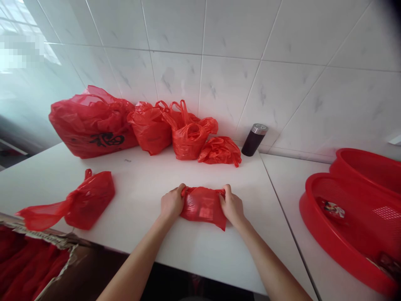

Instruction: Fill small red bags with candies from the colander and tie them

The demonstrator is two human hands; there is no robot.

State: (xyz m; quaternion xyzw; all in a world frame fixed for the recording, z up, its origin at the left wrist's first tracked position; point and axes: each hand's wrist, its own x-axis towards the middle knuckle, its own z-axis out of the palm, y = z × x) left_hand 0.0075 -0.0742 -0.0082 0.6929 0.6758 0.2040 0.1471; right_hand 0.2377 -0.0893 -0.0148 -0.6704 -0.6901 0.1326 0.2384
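A small red plastic bag [203, 207] with something inside lies on the white table [140, 251] in front of me. Its contents show only faintly through the film, with a paler rectangular patch on the right. My left hand [173, 202] grips the bag's upper left corner, thumb and fingers closed on the plastic. At the upper right corner, my right hand [232, 205] pinches the same bag. Off to the left, another filled red bag [90, 200] rests on the table, its handle end trailing toward the front edge.
Along the tiled wall stand a large red bag [94, 125] with black lettering, several smaller red bags [152, 129] and a dark flask [253, 140]. Red plastic baskets [308, 205] sit on the right. A box [58, 274] of red material is below the front left edge.
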